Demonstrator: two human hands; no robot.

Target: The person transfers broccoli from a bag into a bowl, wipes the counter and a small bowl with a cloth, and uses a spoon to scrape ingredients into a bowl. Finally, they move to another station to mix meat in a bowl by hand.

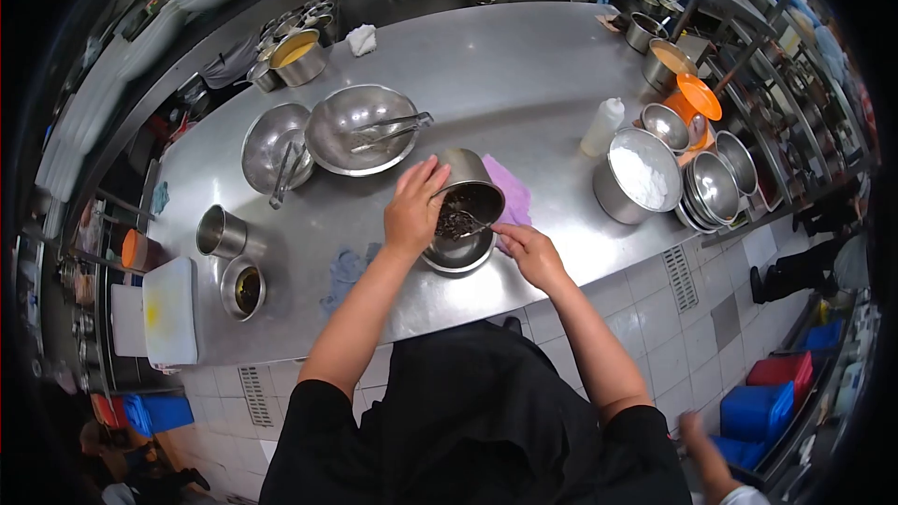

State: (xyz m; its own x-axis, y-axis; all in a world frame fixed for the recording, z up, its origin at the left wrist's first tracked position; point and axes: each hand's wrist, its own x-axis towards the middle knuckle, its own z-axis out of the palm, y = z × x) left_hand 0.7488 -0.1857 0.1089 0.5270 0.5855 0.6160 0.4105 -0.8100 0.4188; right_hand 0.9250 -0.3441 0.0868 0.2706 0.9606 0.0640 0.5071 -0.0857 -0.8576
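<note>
My left hand [415, 204] grips the side of a metal pot [465, 166], tilted with its mouth toward me. Dark, crumbly bits [456, 215] lie inside near the lower rim. Directly beneath that rim stands a metal bowl [458, 260] on the steel table. With closed fingers, my right hand [531, 252] holds a thin metal spoon [477, 228] that reaches into the pot's mouth; its tip is hard to make out among the dark bits. A purple cloth [508, 192] lies just behind the right hand, and a blue cloth [346, 276] is near my left forearm.
Two wide metal bowls with tongs [388, 126] sit at the back left. A pot of white powder [644, 176], a squeeze bottle [603, 126] and stacked bowls [711, 189] stand right. Left are a metal container [222, 231], a small bowl of dark liquid [245, 288] and a cutting board [170, 313].
</note>
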